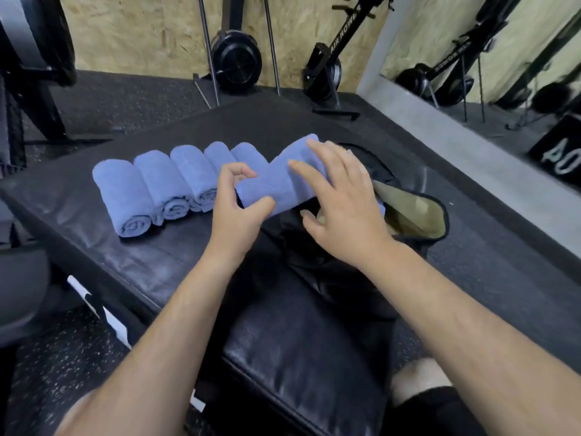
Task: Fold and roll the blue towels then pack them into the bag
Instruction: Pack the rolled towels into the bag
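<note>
Over the bench [298,357], the left hand [235,212] is pinching the rolled towel [276,184] at its seven-o'clock end. The right hand [342,212] is resting on it, fingers [317,180] spread. The roll is pointing to one o'clock, the bag [418,215] gaping at its four o'clock.

Both forearms bare, reaching forward from the bottom edge and converging toward the middle. Left hand [239,206]: wrist straight, thumb and hooked index finger pinching the near end of a rolled towel [276,184]. Right hand [342,212]: palm down, fingers straight and spread, lying across the top of the same roll. Its thumb sticks out sideways below the roll's near edge.
</note>
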